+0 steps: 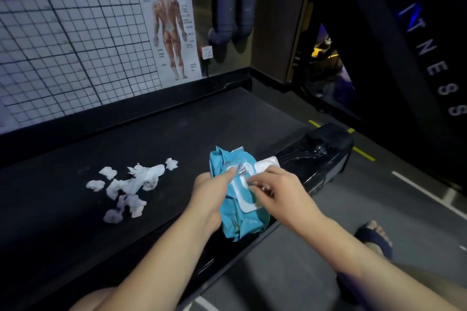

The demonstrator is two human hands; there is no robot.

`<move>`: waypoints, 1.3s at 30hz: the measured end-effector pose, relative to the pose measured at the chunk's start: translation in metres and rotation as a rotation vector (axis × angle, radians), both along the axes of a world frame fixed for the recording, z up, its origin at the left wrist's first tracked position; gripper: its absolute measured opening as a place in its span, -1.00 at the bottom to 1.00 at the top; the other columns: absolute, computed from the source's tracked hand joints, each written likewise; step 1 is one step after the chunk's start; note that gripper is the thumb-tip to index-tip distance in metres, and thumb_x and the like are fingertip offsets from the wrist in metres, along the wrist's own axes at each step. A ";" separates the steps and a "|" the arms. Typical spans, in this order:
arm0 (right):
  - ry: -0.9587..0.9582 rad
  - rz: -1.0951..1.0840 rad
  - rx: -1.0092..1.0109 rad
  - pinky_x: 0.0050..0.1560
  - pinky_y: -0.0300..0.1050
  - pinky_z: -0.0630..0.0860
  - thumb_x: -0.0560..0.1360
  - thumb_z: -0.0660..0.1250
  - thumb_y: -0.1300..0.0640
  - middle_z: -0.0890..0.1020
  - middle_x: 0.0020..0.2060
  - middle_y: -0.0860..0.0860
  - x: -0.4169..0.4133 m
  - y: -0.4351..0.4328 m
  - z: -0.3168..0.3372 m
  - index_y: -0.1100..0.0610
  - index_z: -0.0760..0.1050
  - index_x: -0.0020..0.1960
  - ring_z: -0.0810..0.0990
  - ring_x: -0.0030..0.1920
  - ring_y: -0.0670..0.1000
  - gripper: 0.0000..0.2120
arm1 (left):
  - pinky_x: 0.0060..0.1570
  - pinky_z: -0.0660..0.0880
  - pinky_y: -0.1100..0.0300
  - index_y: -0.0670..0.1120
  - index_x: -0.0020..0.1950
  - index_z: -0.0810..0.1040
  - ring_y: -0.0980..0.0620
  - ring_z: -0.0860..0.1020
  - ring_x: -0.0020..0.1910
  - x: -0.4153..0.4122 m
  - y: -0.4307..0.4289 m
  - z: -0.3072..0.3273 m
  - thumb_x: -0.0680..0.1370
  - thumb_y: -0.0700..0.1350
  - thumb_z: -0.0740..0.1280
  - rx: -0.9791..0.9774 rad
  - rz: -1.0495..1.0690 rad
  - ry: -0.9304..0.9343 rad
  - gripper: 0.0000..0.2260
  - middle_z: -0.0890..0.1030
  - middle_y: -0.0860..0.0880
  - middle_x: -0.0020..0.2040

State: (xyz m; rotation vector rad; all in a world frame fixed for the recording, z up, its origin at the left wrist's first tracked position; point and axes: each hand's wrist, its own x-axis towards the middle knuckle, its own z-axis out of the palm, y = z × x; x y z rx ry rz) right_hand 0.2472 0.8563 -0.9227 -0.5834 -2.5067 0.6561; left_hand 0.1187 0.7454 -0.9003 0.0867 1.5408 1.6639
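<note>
Dim overall, cool bluish cast. Brightest area is the gridded wall panel top left. The right side drops to near black and the lettering there is soft. Glare on the glossy black cover. Right hand fingertips motion-blurred over the wipes pack. Wide-angle distortion, grid lines curve near the edges

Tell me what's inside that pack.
The blue wipes pack has its white lid flipped open, but the right hand pinches at the opening and covers it; contents hidden. The left hand grips the pack.
</note>
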 end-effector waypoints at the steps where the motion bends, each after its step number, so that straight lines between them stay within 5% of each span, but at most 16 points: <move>1: 0.003 -0.012 -0.020 -0.05 -0.19 0.52 0.52 0.45 0.10 0.54 -0.17 -0.10 -0.001 0.002 0.000 -0.03 0.68 0.13 0.55 -0.19 -0.07 -0.80 | -0.12 0.69 -0.06 -0.23 0.11 0.72 -0.20 0.77 -0.12 0.000 0.002 0.001 0.63 -0.17 0.46 0.003 -0.014 0.005 -0.86 0.77 -0.23 -0.08; 16: -0.005 -0.082 -0.432 -0.27 -0.16 0.62 0.43 0.55 0.18 0.57 -0.15 -0.07 -0.010 0.027 0.001 0.03 0.68 -0.20 0.61 -0.24 -0.11 -0.91 | 0.00 0.69 -0.11 -0.24 0.19 0.70 -0.23 0.76 -0.02 -0.008 0.022 -0.008 0.65 -0.10 0.46 -0.002 -0.203 0.016 -0.77 0.76 -0.25 0.01; 22: -0.239 0.006 -0.414 -0.14 -0.36 0.45 0.53 0.44 0.13 0.53 -0.10 -0.08 -0.001 0.032 0.002 0.04 0.60 -0.14 0.52 -0.21 -0.17 -0.93 | -0.20 0.71 -0.04 -0.30 0.14 0.68 -0.21 0.76 -0.13 -0.001 0.023 -0.014 0.63 -0.15 0.47 -0.045 -0.214 -0.071 -0.79 0.75 -0.28 -0.03; 27: -0.298 0.108 -0.449 -0.13 -0.33 0.50 0.61 0.32 0.10 0.57 -0.03 -0.01 0.003 0.028 0.015 0.05 0.55 -0.05 0.53 -0.17 -0.15 -0.93 | -0.13 0.70 -0.10 -0.27 0.09 0.69 -0.23 0.76 -0.14 -0.006 0.031 -0.024 0.65 -0.18 0.44 -0.116 -0.062 0.016 -0.86 0.76 -0.26 -0.08; 35: 0.291 -0.021 -0.982 0.11 0.06 0.64 0.69 0.17 0.27 0.67 -0.03 0.17 0.007 0.056 0.032 0.28 0.42 0.05 0.67 -0.03 0.08 -0.91 | 0.09 0.67 -0.28 -0.18 0.05 0.70 -0.24 0.74 -0.04 -0.036 0.032 -0.037 0.64 -0.18 0.46 -0.153 0.190 0.070 -0.92 0.75 -0.22 -0.03; 39: 0.580 -0.097 -1.004 0.08 0.13 0.65 0.71 0.11 0.25 0.70 -0.10 0.24 -0.002 0.070 0.040 0.33 0.42 -0.02 0.70 -0.05 0.21 -0.80 | 0.14 0.65 -0.26 -0.09 -0.04 0.66 -0.23 0.73 0.00 -0.042 0.029 -0.042 0.64 -0.16 0.45 -0.178 0.281 0.139 -0.93 0.74 -0.16 0.00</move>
